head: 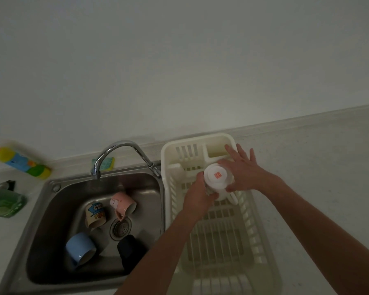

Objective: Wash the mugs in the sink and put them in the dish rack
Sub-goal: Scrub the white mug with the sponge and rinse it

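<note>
Left hand point(197, 193) grip curled around the white mug point(217, 179); right hand point(243, 167) fingers splayed straight, palm against the mug's far side. Mug is upside down, red mark on base, over the far end of the dish rack point(262, 250) on the counter point(320, 177). Sink point(51, 211) holds four mugs on their sides: pink mug point(121, 204), cartoon mug point(94, 216), blue mug point(80, 248), black mug point(129, 252).
</note>
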Motion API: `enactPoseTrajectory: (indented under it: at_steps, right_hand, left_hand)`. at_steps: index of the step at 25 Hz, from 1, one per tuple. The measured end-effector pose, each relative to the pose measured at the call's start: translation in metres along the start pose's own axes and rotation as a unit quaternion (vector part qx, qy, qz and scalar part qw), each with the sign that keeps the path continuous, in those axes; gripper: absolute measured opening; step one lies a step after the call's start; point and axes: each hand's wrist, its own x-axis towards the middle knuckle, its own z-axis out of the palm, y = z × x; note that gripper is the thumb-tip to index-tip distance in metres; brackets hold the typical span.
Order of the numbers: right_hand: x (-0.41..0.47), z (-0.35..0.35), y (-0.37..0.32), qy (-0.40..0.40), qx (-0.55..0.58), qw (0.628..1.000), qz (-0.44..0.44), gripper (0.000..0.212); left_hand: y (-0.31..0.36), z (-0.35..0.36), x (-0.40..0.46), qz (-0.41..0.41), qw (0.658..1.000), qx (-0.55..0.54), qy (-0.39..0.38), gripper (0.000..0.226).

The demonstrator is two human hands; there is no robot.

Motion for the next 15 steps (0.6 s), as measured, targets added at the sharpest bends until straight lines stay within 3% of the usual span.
enactPoseTrajectory:
  at_steps: [8,15]
  right_hand:
    - [-0.048,-0.018,-0.067,0.071,0.05,0.995,0.042,0.072]
    - [-0.064,-0.014,-0.237,0.055,0.042,0.997,0.029,0.067]
  left_hand:
    - [0.0,-0.093,-0.035,0.069,0.982,0.173,0.03,0.054]
    - [-0.119,-0.233,-0.14,0.038,0.965,0.255,0.046,0.047]
